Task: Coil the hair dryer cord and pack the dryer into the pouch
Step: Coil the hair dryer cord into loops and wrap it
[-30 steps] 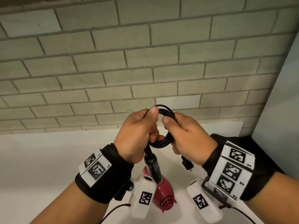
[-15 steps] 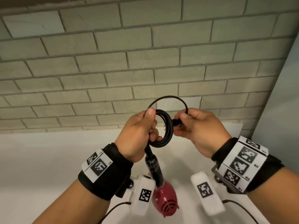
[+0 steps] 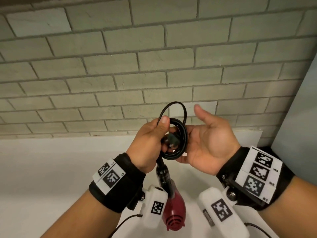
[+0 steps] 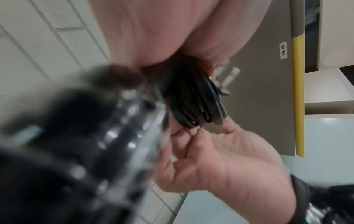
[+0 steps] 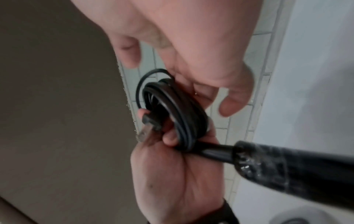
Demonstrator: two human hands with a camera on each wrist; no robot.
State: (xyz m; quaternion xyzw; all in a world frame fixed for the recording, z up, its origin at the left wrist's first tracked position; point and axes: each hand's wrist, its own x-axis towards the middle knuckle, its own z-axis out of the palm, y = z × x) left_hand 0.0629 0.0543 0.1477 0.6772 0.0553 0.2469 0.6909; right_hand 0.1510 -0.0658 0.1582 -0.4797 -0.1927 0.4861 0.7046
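My left hand [image 3: 151, 141] grips the coiled black cord [image 3: 180, 143], thumb pressed on its top and fingers through the loops. The plug [image 3: 172, 140] sits inside the coil against my left fingers, its prongs [image 4: 227, 75] showing in the left wrist view. One loose loop [image 3: 173, 110] stands above the bundle. The dark red hair dryer [image 3: 175, 210] hangs below on its black handle [image 3: 163, 177]. My right hand [image 3: 207, 140] is palm-up beside the coil [image 5: 172, 109], fingers spread and relaxed, fingertips [image 5: 232, 104] just behind the loops. No pouch is in view.
A grey brick wall [image 3: 154, 57] rises close ahead. Below it lies a white counter [image 3: 51, 160]. A pale blue-grey panel [image 3: 301, 126] stands at the right. Wrist cameras [image 3: 155, 206] hang under both forearms.
The right hand has let go of the plug end and opened palm-up. The plug now sits tucked inside the coil held by the left hand. The dryer hangs as before.
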